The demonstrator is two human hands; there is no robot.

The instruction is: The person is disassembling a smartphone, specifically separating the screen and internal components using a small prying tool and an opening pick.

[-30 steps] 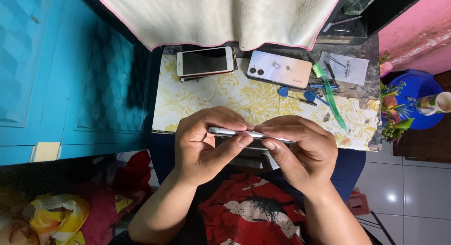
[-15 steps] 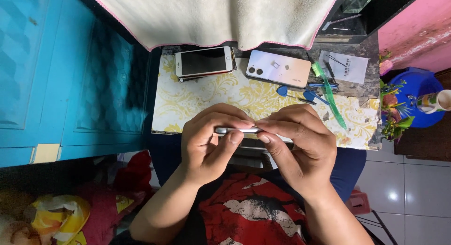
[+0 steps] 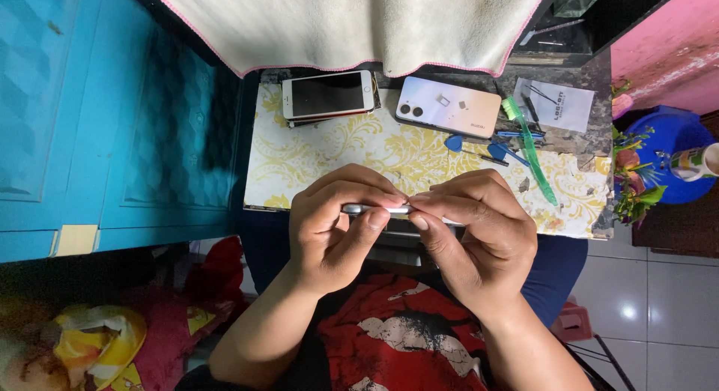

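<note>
table (image 3: 299, 174): small top under a yellow-patterned cover, its near edge right by the hands; anything that slips from the grip could miss it and fall to the lap or the tiled floor.
towel (image 3: 352, 24): cream cloth with pink trim hanging over the far edge, apart from the work; low risk.
left hand (image 3: 329, 230): clenched around the left end of the phone, thumb pressed up from below; if the thumb pushes too hard, the thin body could twist or slip out.
right hand (image 3: 475, 237): grasping the right end, fingertips meeting the left hand's on the upper edge; a nail driven into the seam could slide off or mark the frame. Whether a tool sits between the fingers cannot be told.
phone (image 3: 374, 209): thin, silver, held edge-on between both hands just off the table's near edge, mostly hidden by fingers; my judgement is that a drop is the main hazard, since nothing supports it from below.
white phone (image 3: 326, 94): face up at the far left of the table, seemingly stacked on another; well apart, unlikely to be knocked.
pale phone (image 3: 448, 106): back up, with small loose parts lying on it; a bump to the table could scatter them.
green tool (image 3: 530, 147): long, lying slantwise at the right.
blue picks (image 3: 479, 147): near the green tool; easily swept off by a sleeve.
</note>
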